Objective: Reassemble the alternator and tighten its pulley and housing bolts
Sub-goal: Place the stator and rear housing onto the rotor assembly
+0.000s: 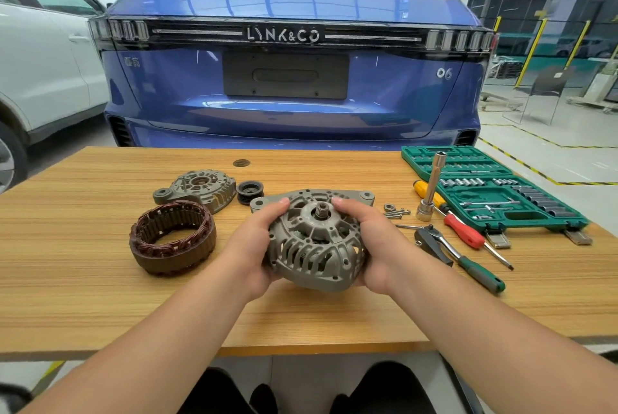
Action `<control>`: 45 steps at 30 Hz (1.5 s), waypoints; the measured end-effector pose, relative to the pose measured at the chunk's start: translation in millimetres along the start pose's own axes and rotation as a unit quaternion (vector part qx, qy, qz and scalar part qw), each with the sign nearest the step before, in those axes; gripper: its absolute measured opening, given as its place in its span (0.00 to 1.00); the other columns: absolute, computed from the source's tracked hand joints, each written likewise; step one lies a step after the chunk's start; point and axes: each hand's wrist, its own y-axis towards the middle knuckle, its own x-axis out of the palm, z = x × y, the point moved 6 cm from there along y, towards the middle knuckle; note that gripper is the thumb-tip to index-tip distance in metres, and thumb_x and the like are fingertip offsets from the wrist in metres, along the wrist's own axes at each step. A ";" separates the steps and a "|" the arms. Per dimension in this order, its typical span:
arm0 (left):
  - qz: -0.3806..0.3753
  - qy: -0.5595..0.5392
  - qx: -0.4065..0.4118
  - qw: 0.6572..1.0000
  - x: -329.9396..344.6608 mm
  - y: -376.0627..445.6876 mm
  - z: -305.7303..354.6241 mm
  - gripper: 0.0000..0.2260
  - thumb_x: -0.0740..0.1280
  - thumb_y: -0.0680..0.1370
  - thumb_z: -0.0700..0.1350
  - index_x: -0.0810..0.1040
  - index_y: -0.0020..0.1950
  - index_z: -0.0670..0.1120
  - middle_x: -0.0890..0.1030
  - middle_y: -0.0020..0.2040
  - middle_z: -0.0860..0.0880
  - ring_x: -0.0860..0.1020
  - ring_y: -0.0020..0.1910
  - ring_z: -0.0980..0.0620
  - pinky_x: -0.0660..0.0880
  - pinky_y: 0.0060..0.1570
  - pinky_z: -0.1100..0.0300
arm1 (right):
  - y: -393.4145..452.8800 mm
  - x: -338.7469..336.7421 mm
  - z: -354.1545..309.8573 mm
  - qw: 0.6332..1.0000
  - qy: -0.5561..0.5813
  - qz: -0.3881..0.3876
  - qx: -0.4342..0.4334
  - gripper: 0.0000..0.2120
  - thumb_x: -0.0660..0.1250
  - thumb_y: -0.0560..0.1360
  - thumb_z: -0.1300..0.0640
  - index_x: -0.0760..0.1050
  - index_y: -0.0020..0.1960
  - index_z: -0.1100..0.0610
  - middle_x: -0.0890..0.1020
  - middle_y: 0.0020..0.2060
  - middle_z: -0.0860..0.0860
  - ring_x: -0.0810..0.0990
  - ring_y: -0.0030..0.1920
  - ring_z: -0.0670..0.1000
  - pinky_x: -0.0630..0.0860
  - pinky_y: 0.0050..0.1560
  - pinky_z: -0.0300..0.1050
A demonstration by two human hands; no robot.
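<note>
The grey front housing [316, 239] is held above the wooden table [83, 296], tilted toward the person, with its threaded shaft [323, 212] standing up from the hub. The left hand [255, 246] grips the housing's left flank, fingers curled over the top edge; the right hand [374, 243] grips the right flank in the same manner, thumb under the lower rim (both palms are pressed against the casting). Left of the housing, the copper-wound stator ring [172, 238] lies flat on the table. Behind and left of the housing sits the rear cover [197, 189], and just beside that, nearer the housing, the black pulley [250, 191]. Right of the housing lie a nut [389, 207] and a few bolts [398, 213], close together. Further right of the housing a socket extension [431, 189] stands upright, with a ratchet [458, 256] and a red-handled screwdriver [468, 233] lying near it. Beyond those, well right of the housing, an open green socket case [491, 189] rests at the table's edge. A blue car [291, 95] stands behind the table.
</note>
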 end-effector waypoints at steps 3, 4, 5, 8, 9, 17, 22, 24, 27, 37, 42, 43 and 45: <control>-0.011 0.027 -0.054 0.998 -1.3 -1.6 1.0 0.21 0.72 0.75 0.61 0.84 0.59 0.48 0.88 0.51 0.43 0.86 0.51 0.37 0.81 0.51 0.38 | -2.6 -2.1 2.4 1.000 -0.015 -0.011 0.018 0.23 0.73 0.71 0.39 0.83 0.55 0.56 0.88 0.48 0.58 0.88 0.44 0.61 0.84 0.36 0.55; -0.015 0.029 -0.071 0.997 -2.6 -2.7 1.3 0.22 0.73 0.74 0.61 0.83 0.59 0.48 0.88 0.51 0.42 0.87 0.48 0.37 0.81 0.45 0.40 | -2.9 -3.2 2.7 1.000 -0.021 -0.011 0.018 0.24 0.73 0.71 0.38 0.83 0.56 0.56 0.88 0.48 0.57 0.88 0.45 0.60 0.84 0.40 0.55; -0.019 0.028 -0.084 0.996 -3.9 -3.7 1.5 0.22 0.74 0.73 0.62 0.83 0.59 0.48 0.88 0.51 0.42 0.87 0.45 0.37 0.82 0.42 0.41 | -3.4 -4.2 3.0 0.999 -0.028 -0.010 0.016 0.24 0.73 0.71 0.38 0.83 0.56 0.56 0.88 0.48 0.57 0.88 0.45 0.60 0.83 0.43 0.54; -0.034 0.008 -0.100 0.994 -6.1 -4.4 0.2 0.24 0.73 0.73 0.61 0.84 0.59 0.45 0.87 0.53 0.39 0.86 0.47 0.34 0.81 0.51 0.34 | -5.3 -2.8 5.0 0.999 -0.053 -0.004 0.012 0.25 0.73 0.69 0.35 0.83 0.54 0.54 0.88 0.46 0.55 0.88 0.41 0.56 0.79 0.48 0.52; -0.038 -0.007 -0.101 0.994 -6.5 -4.7 -0.9 0.23 0.73 0.74 0.60 0.84 0.60 0.44 0.86 0.55 0.38 0.86 0.48 0.33 0.80 0.52 0.32 | -5.7 -1.3 5.4 0.998 -0.061 -0.001 0.010 0.26 0.73 0.68 0.34 0.83 0.54 0.54 0.88 0.46 0.54 0.88 0.41 0.56 0.79 0.50 0.53; -0.007 -0.054 -0.068 0.996 -11.0 -2.4 -4.0 0.22 0.71 0.77 0.58 0.84 0.60 0.43 0.87 0.54 0.38 0.86 0.49 0.34 0.81 0.50 0.33 | -3.3 8.0 -3.3 0.997 -0.072 -0.005 0.006 0.23 0.74 0.71 0.38 0.82 0.55 0.56 0.88 0.46 0.56 0.88 0.43 0.58 0.82 0.43 0.51; 0.015 0.005 -0.076 0.997 -15.9 -1.5 0.8 0.22 0.72 0.76 0.60 0.83 0.60 0.45 0.87 0.51 0.40 0.87 0.50 0.36 0.80 0.54 0.33 | -0.7 9.2 -1.3 0.996 -0.085 0.014 0.004 0.26 0.75 0.70 0.37 0.80 0.58 0.55 0.88 0.45 0.56 0.88 0.44 0.58 0.83 0.47 0.54; 0.028 0.034 -0.078 0.996 -19.2 -1.2 6.5 0.21 0.72 0.76 0.59 0.83 0.60 0.46 0.88 0.50 0.41 0.87 0.48 0.38 0.82 0.50 0.36 | 0.4 8.6 -2.1 0.995 -0.092 0.023 0.009 0.26 0.75 0.69 0.37 0.81 0.57 0.55 0.88 0.45 0.55 0.88 0.44 0.57 0.83 0.52 0.55; 0.023 0.046 -0.079 0.996 -18.6 -1.5 11.3 0.20 0.71 0.77 0.58 0.82 0.62 0.45 0.88 0.51 0.42 0.87 0.48 0.40 0.83 0.49 0.42 | -0.4 6.7 -1.4 0.996 -0.087 0.028 0.015 0.25 0.75 0.69 0.37 0.81 0.56 0.55 0.88 0.44 0.55 0.88 0.41 0.56 0.81 0.47 0.52; 0.064 -0.006 -0.013 0.998 -3.9 7.2 0.1 0.17 0.70 0.78 0.59 0.85 0.54 0.45 0.88 0.42 0.44 0.87 0.35 0.44 0.79 0.24 0.54 | 2.7 -0.3 -0.2 0.991 -0.113 0.066 -0.003 0.28 0.77 0.65 0.34 0.80 0.54 0.53 0.88 0.40 0.53 0.86 0.49 0.59 0.77 0.61 0.61; 0.064 -0.004 0.005 0.998 -4.6 11.6 2.2 0.17 0.72 0.77 0.58 0.84 0.55 0.45 0.88 0.44 0.44 0.88 0.38 0.44 0.80 0.26 0.56 | 1.1 -0.2 -1.2 0.991 -0.114 0.069 -0.009 0.28 0.76 0.65 0.33 0.80 0.54 0.53 0.88 0.41 0.54 0.85 0.50 0.60 0.75 0.64 0.64; 0.063 -0.002 0.006 0.998 -4.2 11.4 2.8 0.17 0.72 0.77 0.58 0.84 0.55 0.45 0.88 0.44 0.45 0.88 0.38 0.44 0.80 0.26 0.57 | -0.3 -0.1 -1.7 0.991 -0.114 0.068 -0.009 0.29 0.76 0.65 0.33 0.80 0.55 0.53 0.88 0.41 0.54 0.85 0.50 0.60 0.73 0.65 0.64; 0.065 0.003 0.007 0.998 -4.8 10.9 3.3 0.17 0.72 0.77 0.58 0.84 0.55 0.46 0.88 0.43 0.46 0.87 0.37 0.45 0.79 0.25 0.58 | -3.3 1.0 -0.9 0.992 -0.112 0.066 -0.005 0.30 0.75 0.65 0.32 0.79 0.55 0.53 0.88 0.41 0.54 0.85 0.49 0.59 0.73 0.65 0.64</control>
